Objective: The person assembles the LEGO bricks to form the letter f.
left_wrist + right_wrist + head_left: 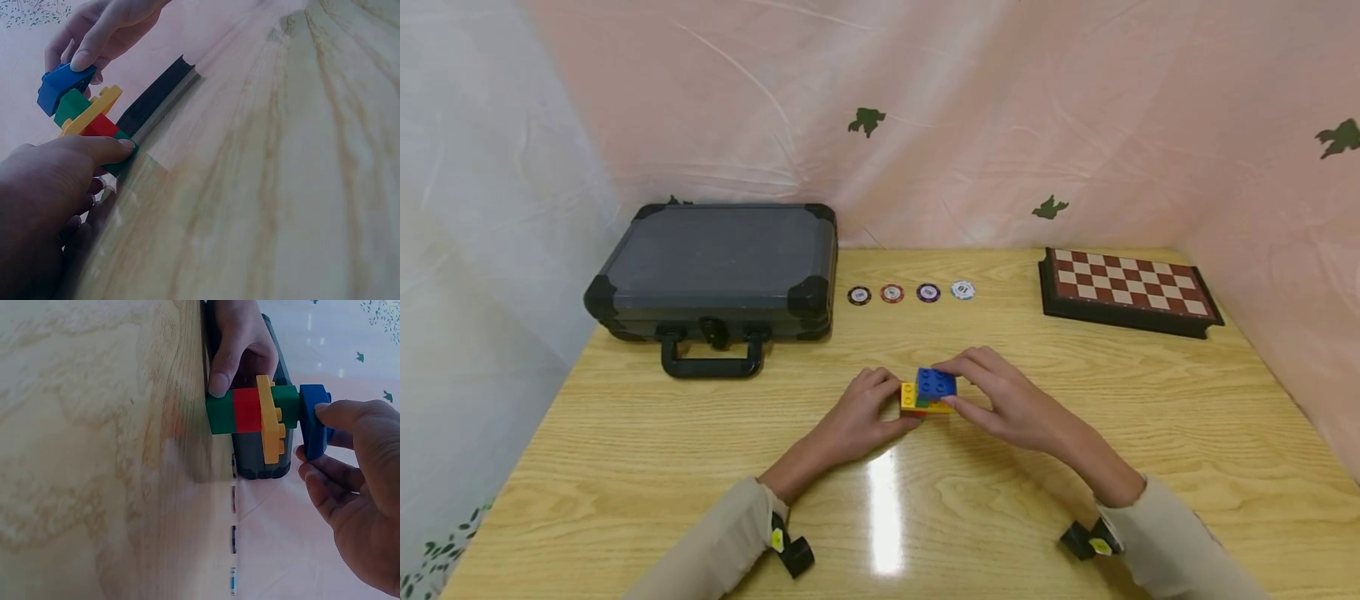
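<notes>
A small upright stack of toy building bricks stands on the table between the hands. From the bottom it runs green brick (220, 414), red brick (247, 410), thin yellow brick (270, 422), then another green brick (285, 400). At the top, a blue brick (936, 383) sits slightly tilted against the upper green one; whether it is pressed fully on, I cannot tell. My left hand (861, 417) grips the stack low down, thumb on the bottom green brick. Between thumb and fingers, my right hand (1018, 408) pinches the blue brick.
A dark grey case (722, 250) with a black handle lies at the back left. Several poker chips, among them a white chip (962, 290), lie in a row behind the stack. A folded chessboard box (1131, 287) rests at the back right. Pink cloth (940, 183) hangs behind the table.
</notes>
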A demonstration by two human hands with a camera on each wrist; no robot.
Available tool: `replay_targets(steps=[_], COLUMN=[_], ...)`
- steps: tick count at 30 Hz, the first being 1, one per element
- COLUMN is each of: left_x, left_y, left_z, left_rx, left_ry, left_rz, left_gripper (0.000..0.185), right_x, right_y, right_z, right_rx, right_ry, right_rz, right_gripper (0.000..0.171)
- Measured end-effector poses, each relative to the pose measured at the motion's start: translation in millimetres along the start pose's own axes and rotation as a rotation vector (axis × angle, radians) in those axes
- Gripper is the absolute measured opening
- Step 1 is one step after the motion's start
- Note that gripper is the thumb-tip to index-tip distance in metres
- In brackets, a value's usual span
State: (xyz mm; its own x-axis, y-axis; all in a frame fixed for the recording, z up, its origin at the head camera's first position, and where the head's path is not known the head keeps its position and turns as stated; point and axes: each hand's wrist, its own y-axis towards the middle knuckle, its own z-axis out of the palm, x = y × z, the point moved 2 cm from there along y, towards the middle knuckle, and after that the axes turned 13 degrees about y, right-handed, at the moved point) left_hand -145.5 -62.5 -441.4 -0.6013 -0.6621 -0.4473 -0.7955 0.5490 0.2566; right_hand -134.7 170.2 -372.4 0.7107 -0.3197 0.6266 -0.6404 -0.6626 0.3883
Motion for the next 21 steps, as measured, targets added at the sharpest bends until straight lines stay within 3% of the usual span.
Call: replay_targets(steps=[10, 21], left_x=[-0.6, -1.9], left_y=[-0.2, 0.1], left_z=[-1.5, -2.3], left_rx=[-0.021, -0.014], left_ry=[0.001, -0.003], left_rz=[0.019, 0.008], left_gripper=[0.033, 0.032], right_x=[4.0, 6.4], right_y=[6.0, 6.0], right_z=[-3.4, -4.4], right_rx=[0.083, 0.115], right_ry=[-0.076, -0.069], right_rz=[-0.030, 0.043], right_gripper=[0.037, 0.038])
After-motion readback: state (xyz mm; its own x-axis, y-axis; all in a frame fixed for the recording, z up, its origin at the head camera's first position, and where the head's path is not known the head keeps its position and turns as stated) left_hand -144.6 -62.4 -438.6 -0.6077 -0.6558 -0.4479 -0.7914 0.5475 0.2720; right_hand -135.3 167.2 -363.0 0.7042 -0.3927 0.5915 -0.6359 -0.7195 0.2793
